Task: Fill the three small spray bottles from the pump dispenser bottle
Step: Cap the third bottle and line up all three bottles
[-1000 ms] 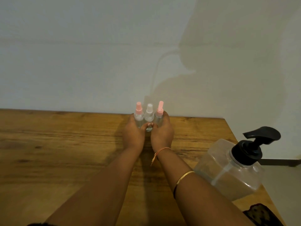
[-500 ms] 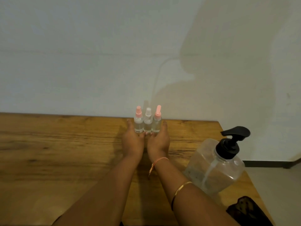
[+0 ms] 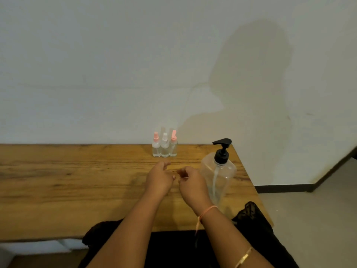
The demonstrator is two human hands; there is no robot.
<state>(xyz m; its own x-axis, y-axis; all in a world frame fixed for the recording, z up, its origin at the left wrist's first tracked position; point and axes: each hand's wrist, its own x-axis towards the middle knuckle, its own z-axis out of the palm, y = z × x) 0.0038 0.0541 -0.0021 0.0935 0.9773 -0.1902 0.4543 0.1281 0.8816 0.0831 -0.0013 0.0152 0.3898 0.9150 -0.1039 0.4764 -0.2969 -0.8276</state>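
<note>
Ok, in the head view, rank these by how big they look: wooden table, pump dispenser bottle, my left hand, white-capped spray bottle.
1. wooden table
2. pump dispenser bottle
3. left hand
4. white-capped spray bottle
The hand sits nearer the camera than the spray bottle, so that gap is partly nearness.

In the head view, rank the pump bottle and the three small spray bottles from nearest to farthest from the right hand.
1. Pump bottle, just to the right of the right hand.
2. Right pink-capped spray bottle, at the right end of the row by the wall.
3. White-capped spray bottle, in the middle of the row.
4. Left pink-capped spray bottle, at the left end.
</note>
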